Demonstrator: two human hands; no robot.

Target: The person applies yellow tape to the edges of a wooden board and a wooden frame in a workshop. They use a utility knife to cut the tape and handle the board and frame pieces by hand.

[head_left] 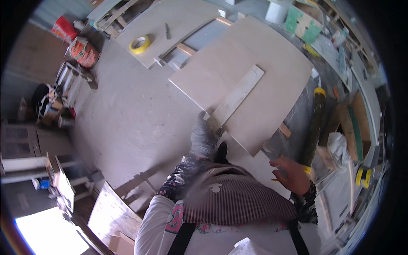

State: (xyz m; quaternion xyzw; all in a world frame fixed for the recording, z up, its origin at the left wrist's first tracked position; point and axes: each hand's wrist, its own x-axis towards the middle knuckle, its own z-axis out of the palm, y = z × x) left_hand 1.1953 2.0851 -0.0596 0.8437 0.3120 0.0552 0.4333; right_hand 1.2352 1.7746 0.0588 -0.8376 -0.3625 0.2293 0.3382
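Dusty workshop floor (pixel 114 123) on the left, clutter all down the right, and a big beige board (pixel 278 85) front and centre, on what looks like a dark tabletop (pixel 293 121). Lying flat across the board is a pale strip (pixel 240 95), running from the board's near-left edge in past the middle. Left hand (pixel 205 138), grey glove on, is closed around the strip's near end, right at the edge. Right hand (pixel 294 175) is off the board, just beyond its nearest corner, fingers curled. Something thin and yellow (pixel 274 179) pokes out beside it, but I honestly can't tell what it is or whether it's gripped.

Couple of tips for holding that strip. Only the near end is pinned, so I'd expect the far end to swing at the slightest nudge. Press down as well as pinching, and if the angle matters, get the right hand onto the far half before trusting it. Don't judge square by eye either; check it against the board's edge. Keep fingertips back from the strip's long sides. Also, I'd push that wooden offcut (pixel 285 130) and the long dark tube (pixel 313 127) further from the board's right edge, since either could catch if the board gets turned. And wipe off any grit first, because a strip rocking on dust probably won't stay put.
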